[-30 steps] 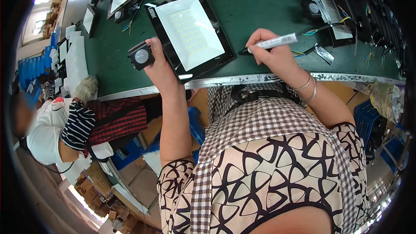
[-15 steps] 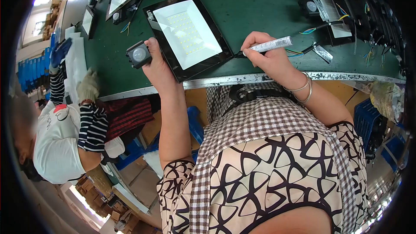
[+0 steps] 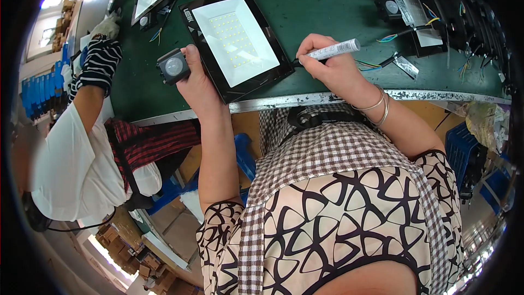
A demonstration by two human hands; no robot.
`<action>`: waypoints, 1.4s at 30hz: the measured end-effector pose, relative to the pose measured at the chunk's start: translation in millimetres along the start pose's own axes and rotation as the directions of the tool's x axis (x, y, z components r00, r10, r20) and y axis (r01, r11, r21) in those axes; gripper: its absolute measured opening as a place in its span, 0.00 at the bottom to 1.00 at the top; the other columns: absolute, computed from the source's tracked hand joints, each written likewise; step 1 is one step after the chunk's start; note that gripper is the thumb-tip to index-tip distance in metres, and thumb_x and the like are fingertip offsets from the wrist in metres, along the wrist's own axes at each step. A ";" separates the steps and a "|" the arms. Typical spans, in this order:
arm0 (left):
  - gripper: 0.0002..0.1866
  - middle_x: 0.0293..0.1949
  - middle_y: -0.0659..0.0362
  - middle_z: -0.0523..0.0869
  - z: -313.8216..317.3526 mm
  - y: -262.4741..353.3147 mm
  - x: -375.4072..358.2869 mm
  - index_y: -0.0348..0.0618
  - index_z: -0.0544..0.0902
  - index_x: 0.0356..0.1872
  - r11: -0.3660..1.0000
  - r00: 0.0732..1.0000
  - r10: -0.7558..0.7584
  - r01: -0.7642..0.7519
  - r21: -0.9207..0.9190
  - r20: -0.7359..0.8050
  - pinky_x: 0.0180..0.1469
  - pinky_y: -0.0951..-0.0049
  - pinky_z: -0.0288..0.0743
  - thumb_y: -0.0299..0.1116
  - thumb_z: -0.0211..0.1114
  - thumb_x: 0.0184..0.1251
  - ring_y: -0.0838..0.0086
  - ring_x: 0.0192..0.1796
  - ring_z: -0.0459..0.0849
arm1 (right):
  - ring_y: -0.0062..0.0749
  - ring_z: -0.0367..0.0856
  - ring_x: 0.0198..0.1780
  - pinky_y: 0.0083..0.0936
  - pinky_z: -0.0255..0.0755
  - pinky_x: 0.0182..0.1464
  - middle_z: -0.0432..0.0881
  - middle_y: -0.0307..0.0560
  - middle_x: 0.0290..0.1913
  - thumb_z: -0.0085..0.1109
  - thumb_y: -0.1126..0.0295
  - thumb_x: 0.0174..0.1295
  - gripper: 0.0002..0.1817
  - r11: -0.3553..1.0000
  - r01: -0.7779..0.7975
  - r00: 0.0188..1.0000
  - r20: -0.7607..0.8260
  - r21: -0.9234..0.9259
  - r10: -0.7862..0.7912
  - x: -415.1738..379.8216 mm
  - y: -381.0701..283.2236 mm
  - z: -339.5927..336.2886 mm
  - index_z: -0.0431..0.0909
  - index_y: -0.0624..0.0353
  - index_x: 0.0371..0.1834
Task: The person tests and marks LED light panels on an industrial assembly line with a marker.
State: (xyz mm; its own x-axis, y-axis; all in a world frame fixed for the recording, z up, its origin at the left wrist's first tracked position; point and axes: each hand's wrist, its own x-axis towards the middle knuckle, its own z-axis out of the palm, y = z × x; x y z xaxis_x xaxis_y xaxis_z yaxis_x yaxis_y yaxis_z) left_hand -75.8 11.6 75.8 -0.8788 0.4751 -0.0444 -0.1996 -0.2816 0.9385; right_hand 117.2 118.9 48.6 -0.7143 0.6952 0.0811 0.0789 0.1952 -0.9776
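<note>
Floodlight (image 3: 236, 41) lies on table (image 3: 327, 0) between both hands. Left hand (image 3: 199, 84) clamps its left edge, sensor (image 3: 173, 66) just beside thumb. Right hand (image 3: 333, 68) pinches marker (image 3: 330, 51), tip at floodlight's right edge.

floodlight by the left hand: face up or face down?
Face up. The floodlight lies flat on the green table, white LED panel showing; the left hand grips its edge.

Grey marker pen (image 3: 333, 50): printed lettering too small to read. Black-framed white LED floodlight panel (image 3: 236, 42): near left edge hidden behind left hand (image 3: 197, 84).
</note>
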 end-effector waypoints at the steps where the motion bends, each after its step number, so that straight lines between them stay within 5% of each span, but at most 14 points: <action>1: 0.09 0.35 0.63 0.79 0.9 0.6 -0.3 0.41 0.74 0.40 1.000 1.000 0.001 -0.001 -0.001 0.009 0.40 0.78 0.76 0.33 0.63 0.67 0.80 0.37 0.79 | 0.21 0.70 0.23 0.22 0.63 0.26 0.74 0.39 0.20 0.57 0.70 0.55 0.06 0.998 -0.047 0.999 0.011 0.035 0.046 2.1 -0.6 0.6 0.75 0.61 0.27; 4: 0.09 0.35 0.62 0.80 -1.5 -2.2 2.1 0.42 0.75 0.40 1.000 1.000 0.006 -0.006 0.019 0.016 0.39 0.75 0.78 0.35 0.62 0.67 0.78 0.37 0.81 | 0.10 0.63 0.23 0.13 0.57 0.24 0.69 0.30 0.22 0.54 0.75 0.60 0.02 0.997 -0.030 0.999 0.016 0.074 0.029 9.6 3.8 3.8 0.73 0.59 0.30; 16: 0.09 0.34 0.63 0.80 -1.4 -3.2 3.8 0.42 0.76 0.40 1.000 1.000 -0.004 0.004 0.025 0.012 0.36 0.76 0.78 0.36 0.62 0.68 0.79 0.35 0.81 | 0.12 0.67 0.24 0.14 0.62 0.26 0.70 0.30 0.23 0.55 0.70 0.60 0.04 0.999 -0.001 0.998 -0.061 -0.034 -0.001 56.1 11.2 9.3 0.74 0.57 0.31; 19: 0.09 0.33 0.63 0.80 -2.9 -4.3 4.7 0.42 0.76 0.39 1.000 1.000 -0.001 0.001 0.028 0.007 0.36 0.76 0.78 0.36 0.61 0.68 0.80 0.34 0.81 | 0.29 0.74 0.25 0.26 0.68 0.32 0.76 0.39 0.22 0.55 0.62 0.57 0.09 0.998 -0.008 0.996 -0.094 -0.070 0.001 64.7 12.5 10.3 0.76 0.55 0.31; 25: 0.09 0.34 0.63 0.80 -3.9 -4.7 5.2 0.42 0.76 0.40 1.000 1.000 -0.011 0.011 0.030 0.011 0.36 0.76 0.77 0.36 0.61 0.68 0.79 0.34 0.81 | 0.29 0.74 0.26 0.26 0.68 0.32 0.75 0.40 0.21 0.54 0.61 0.57 0.09 0.997 -0.003 0.995 -0.097 -0.083 -0.005 81.0 14.5 11.6 0.76 0.55 0.31; 28: 0.08 0.34 0.62 0.81 -3.5 -5.2 5.4 0.42 0.76 0.40 0.999 1.000 -0.018 0.018 0.028 -0.006 0.36 0.76 0.77 0.36 0.61 0.68 0.79 0.35 0.81 | 0.13 0.70 0.24 0.15 0.64 0.27 0.72 0.31 0.23 0.55 0.67 0.60 0.06 0.997 0.026 0.994 -0.100 -0.070 -0.033 89.0 16.8 11.7 0.74 0.57 0.30; 32: 0.12 0.39 0.62 0.78 -9.1 -6.5 7.9 0.41 0.74 0.44 0.997 0.998 -0.070 0.070 0.031 0.006 0.41 0.75 0.75 0.35 0.63 0.67 0.81 0.39 0.78 | 0.19 0.72 0.22 0.20 0.66 0.28 0.75 0.33 0.21 0.56 0.64 0.58 0.07 0.995 -0.019 0.992 -0.125 0.096 0.031 90.3 19.4 10.0 0.76 0.55 0.30; 38: 0.23 0.43 0.57 0.81 -19.5 17.3 2.7 0.39 0.75 0.50 0.978 0.975 -0.104 0.136 -0.158 0.197 0.55 0.61 0.73 0.51 0.55 0.70 0.68 0.49 0.80 | 0.13 0.68 0.21 0.14 0.60 0.25 0.73 0.32 0.19 0.56 0.67 0.60 0.06 0.965 -0.052 0.987 -0.134 0.258 0.089 61.1 16.0 -12.8 0.75 0.57 0.31; 39: 0.22 0.46 0.54 0.80 -28.4 23.2 7.1 0.40 0.75 0.49 0.938 0.927 -0.212 0.282 -0.201 0.309 0.55 0.61 0.73 0.50 0.57 0.69 0.62 0.52 0.78 | 0.12 0.68 0.22 0.13 0.59 0.26 0.72 0.32 0.20 0.55 0.68 0.62 0.06 0.966 -0.081 0.987 -0.115 0.244 0.112 53.0 13.9 -17.0 0.75 0.58 0.32; 42: 0.18 0.49 0.50 0.78 -43.8 29.5 21.5 0.42 0.75 0.49 0.906 0.877 -0.331 0.398 -0.141 0.347 0.57 0.61 0.72 0.45 0.59 0.67 0.60 0.55 0.76 | 0.12 0.67 0.22 0.12 0.59 0.26 0.71 0.32 0.21 0.54 0.69 0.63 0.06 0.960 -0.118 0.985 -0.090 0.255 0.145 34.9 11.6 -23.8 0.75 0.59 0.33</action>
State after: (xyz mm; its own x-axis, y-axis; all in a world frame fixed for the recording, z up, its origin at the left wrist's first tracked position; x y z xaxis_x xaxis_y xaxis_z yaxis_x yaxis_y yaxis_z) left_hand -119.6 -23.0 87.6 -0.5542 0.7997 -0.2309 -0.5922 -0.1839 0.7845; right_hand 109.7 161.8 44.7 -0.6301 0.7752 -0.0444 -0.0173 -0.0712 -0.9973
